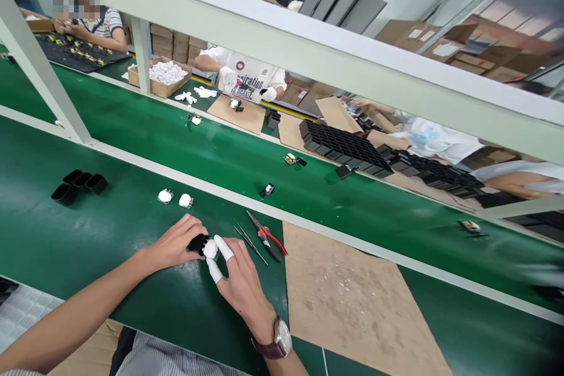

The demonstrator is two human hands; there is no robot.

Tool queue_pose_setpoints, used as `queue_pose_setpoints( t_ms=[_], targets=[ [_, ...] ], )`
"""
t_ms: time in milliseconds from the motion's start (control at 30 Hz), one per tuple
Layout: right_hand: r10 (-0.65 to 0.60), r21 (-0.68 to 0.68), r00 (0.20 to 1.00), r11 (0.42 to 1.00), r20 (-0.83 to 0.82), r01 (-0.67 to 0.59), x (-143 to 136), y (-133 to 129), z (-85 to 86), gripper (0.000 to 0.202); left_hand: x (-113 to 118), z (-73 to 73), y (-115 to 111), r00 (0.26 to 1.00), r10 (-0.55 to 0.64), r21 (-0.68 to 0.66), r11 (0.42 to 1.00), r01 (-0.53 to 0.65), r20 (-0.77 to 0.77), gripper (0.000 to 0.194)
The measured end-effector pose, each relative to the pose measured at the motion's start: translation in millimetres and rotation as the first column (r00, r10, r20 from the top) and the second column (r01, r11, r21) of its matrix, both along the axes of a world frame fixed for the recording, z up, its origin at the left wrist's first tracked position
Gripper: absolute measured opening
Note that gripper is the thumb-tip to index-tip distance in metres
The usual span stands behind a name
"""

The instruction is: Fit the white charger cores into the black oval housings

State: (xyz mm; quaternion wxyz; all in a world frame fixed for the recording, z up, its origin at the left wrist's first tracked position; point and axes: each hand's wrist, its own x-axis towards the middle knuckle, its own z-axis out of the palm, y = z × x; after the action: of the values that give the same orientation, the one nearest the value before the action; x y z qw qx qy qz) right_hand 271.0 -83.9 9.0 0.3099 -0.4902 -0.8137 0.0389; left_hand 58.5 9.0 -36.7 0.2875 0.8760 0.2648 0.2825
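Just left of the picture's middle, my left hand [183, 241] is closed around a black plastic housing [198, 243]. At the housing's open right end is a small circuit board with a round white pad [210, 249]. My right hand [238, 270], with white covers on thumb and index finger and a watch on the wrist, pinches that padded board. Two similar padded boards [165, 196] [185, 201] lie behind my hands. Tweezers [251, 244] and red-handled pliers [267, 236] rest to the right of my right hand. Several black housings [79, 182] stand at the left.
A brown cardboard sheet [348, 299] lies at the right. Beyond a pale rail [189, 179], a green belt [229, 153] carries scattered parts. Across it are co-workers, a box of white pieces [165, 77] and rows of black housings [343, 147]. A slanted post [48, 64] rises at the left.
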Motion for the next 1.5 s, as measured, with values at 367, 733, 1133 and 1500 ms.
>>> queue_pose_setpoints(
  t_ms=[367,733,1133,1500],
  targets=[
    [0.004,-0.022,0.994,1.000,0.109,-0.002,-3.2,3.5,3.9,0.054,-1.2,0.4,0.5,1.000,0.001,0.020,1.000,-0.001,-0.011,0.039],
    [0.023,-0.066,0.989,0.998,0.149,-0.013,-3.2,6.8,10.9,0.047,-1.9,1.2,-0.2,1.000,-0.017,0.001,1.000,0.018,-0.026,0.040],
    [0.004,-0.060,0.986,0.998,0.169,0.006,-4.3,6.5,9.9,0.046,-1.4,-0.5,0.0,0.999,-0.020,0.009,1.000,0.020,-0.044,0.039],
    [0.018,-0.070,0.978,0.998,0.210,-0.003,-4.5,8.4,7.0,0.034,0.3,-1.6,-2.6,0.998,-0.036,-0.001,0.999,0.036,-0.047,0.039]
  ],
)
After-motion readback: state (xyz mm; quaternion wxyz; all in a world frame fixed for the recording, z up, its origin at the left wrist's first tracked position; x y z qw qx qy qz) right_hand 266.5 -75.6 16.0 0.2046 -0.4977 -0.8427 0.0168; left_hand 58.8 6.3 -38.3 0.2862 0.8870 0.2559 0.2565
